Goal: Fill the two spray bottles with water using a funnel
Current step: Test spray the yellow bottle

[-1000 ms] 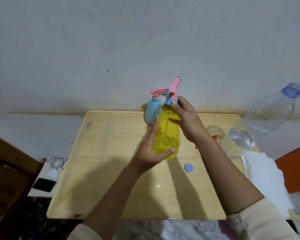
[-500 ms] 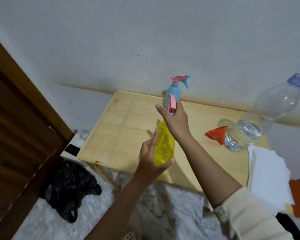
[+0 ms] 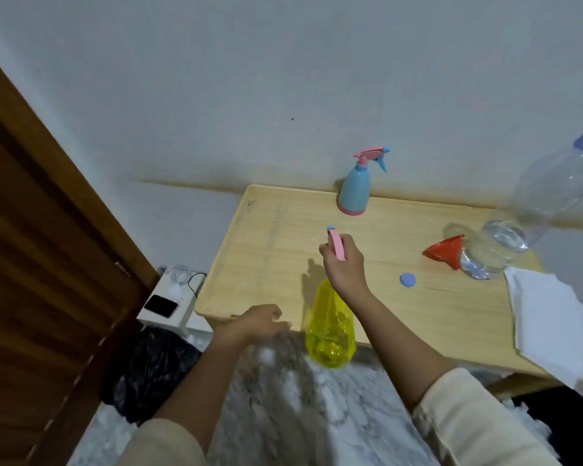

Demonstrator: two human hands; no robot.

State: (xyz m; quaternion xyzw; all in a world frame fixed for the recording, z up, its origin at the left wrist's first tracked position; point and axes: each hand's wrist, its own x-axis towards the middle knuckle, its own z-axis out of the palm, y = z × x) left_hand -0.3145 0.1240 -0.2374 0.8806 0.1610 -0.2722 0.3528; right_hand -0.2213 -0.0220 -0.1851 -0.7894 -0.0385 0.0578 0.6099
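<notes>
My right hand (image 3: 345,264) grips the pink spray head of the yellow spray bottle (image 3: 330,327), holding it in the air over the table's front edge. My left hand (image 3: 261,322) hovers to the left of the bottle, fingers loosely curled, holding nothing. The blue spray bottle (image 3: 355,190) with a pink trigger stands upright at the back of the wooden table (image 3: 283,257). A red funnel (image 3: 446,250) lies on its side next to a large clear water bottle (image 3: 519,216), which is partly filled and has no cap on.
A small blue cap (image 3: 408,280) lies on the table right of my hand. White cloth (image 3: 549,317) drapes over the table's right end. A wooden door (image 3: 31,264) stands left; a white box with a phone (image 3: 169,302) and a black bag (image 3: 152,361) sit on the floor.
My left hand has let go of the yellow bottle and dropped to the left. My right hand has carried the bottle toward the table's front edge. The view has swung left and down.
</notes>
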